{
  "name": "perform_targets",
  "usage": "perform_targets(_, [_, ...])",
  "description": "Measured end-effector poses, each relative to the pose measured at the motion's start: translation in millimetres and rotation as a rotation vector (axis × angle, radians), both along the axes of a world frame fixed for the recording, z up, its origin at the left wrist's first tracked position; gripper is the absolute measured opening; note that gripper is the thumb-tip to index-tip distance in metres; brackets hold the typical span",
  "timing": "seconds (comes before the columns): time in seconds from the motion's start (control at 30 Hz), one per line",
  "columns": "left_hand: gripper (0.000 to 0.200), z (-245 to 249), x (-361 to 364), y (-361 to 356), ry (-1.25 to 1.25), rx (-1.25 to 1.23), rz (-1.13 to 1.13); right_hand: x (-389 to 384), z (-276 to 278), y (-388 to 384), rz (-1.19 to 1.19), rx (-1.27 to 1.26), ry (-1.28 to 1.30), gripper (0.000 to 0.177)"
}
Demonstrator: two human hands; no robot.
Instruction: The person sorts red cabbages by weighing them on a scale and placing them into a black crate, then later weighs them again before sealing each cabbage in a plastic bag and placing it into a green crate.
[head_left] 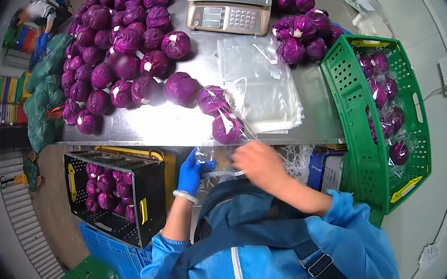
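My left hand (pixel 193 173), in a blue glove, pinches a clear plastic bag (pixel 220 160) just below the table's front edge. On the bag's other side is my bare right hand (pixel 258 164), its fingers curled at the film; the fingertips are partly hidden. Right above my hands, two red cabbages (pixel 226 128) sit at the table edge, with shiny film about them. A bare red cabbage (pixel 180 89) rests to their left. Behind them lies a stack of flat clear bags (pixel 260 83).
A large heap of red cabbages (pixel 127 40) covers the table's left side. A scale (pixel 228 16) stands at the back. Bagged cabbages fill part of a green crate (pixel 344 92) on the right. A black crate (pixel 155 209) holds cabbages below left. Another person (pixel 42 11) bends far left.
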State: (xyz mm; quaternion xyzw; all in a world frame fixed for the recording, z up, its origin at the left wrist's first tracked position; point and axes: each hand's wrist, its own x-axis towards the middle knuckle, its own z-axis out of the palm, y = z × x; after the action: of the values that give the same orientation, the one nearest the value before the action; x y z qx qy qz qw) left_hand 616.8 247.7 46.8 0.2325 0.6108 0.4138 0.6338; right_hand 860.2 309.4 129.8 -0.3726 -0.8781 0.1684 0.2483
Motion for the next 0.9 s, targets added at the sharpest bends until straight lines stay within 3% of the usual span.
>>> perform_targets(0.1, [0.044, 13.5, 2.4, 7.8, -0.064, -0.075, 0.019, -56.0, -28.7, -9.7, 0.168, -0.214, 0.003, 0.019])
perform_targets(0.2, [0.047, 15.3, 2.6, 7.1, 0.046, -0.101, 0.011, -75.6, -57.6, -11.3, 0.288, -0.357, -0.193, 0.019])
perform_targets(0.3, [0.053, 11.6, 1.0, 3.0, 0.038, -0.079, 0.074, -33.9, -21.6, -12.1, 0.574, -0.5, 0.045, 0.024])
perform_targets(0.33, [0.054, 11.7, 0.9, 3.4, 0.004, -0.077, 0.112, -11.0, -19.7, -19.4, 0.486, -0.487, 0.02, 0.024])
perform_targets(0.37, [0.057, 13.3, -2.3, 1.2, 0.141, -0.008, -0.023, 18.0, -19.7, -32.3, 0.393, -0.472, -0.001, 0.025])
perform_targets(0.4, [0.059, 15.9, -6.1, -0.8, 0.275, 0.067, -0.162, 54.8, -34.8, -44.0, 0.298, -0.359, -0.071, 0.026])
perform_targets(0.43, [0.061, 18.9, -7.4, 1.3, 0.406, 0.15, -0.298, 98.1, -48.6, -56.1, 0.256, -0.426, -0.325, 0.023])
perform_targets(0.47, [0.066, 37.8, -6.2, 4.8, 0.612, 0.159, -0.452, 153.9, -81.9, -76.6, 0.299, -0.573, -0.747, 0.02])
perform_targets(0.53, [0.065, 38.7, -14.9, -0.9, 0.617, 0.228, -0.519, 242.8, -97.1, -120.8, 0.373, -0.5, -1.012, 0.015])
perform_targets(0.57, [0.065, 37.3, -23.2, 0.0, 0.624, 0.263, -0.545, 239.0, -85.7, -110.2, 0.32, -0.587, -0.96, 0.017])
perform_targets(0.6, [0.063, 37.9, -36.5, -2.5, 0.468, 0.169, -0.478, 233.4, -71.9, -98.4, 0.266, -0.67, -0.905, 0.02])
perform_targets(0.63, [0.064, 27.8, -50.0, -7.8, 0.068, 0.167, -0.222, 188.5, -50.7, -64.9, 0.105, -1.01, -0.918, 0.026])
perform_targets(0.7, [0.064, -11.5, -74.1, -11.1, 0.271, 0.326, 0.052, 129.9, -20.3, -16.7, -0.12, -0.094, -0.504, 0.048])
perform_targets(0.73, [0.063, -3.0, -69.7, -3.6, 0.58, 0.477, -0.14, 101.7, -14.2, 3.0, -0.188, -0.031, -0.39, 0.048])
perform_targets(0.83, [0.058, 52.0, -37.5, 32.8, 1.507, 0.913, -0.768, 56.7, -25.6, 39.7, 0.27, 0.122, -0.323, 0.051])
perform_targets(0.9, [0.053, 35.8, -31.9, 39.6, 1.317, 1.118, -0.913, 47.1, -48.4, 52.8, 0.526, 0.181, -0.251, 0.048])
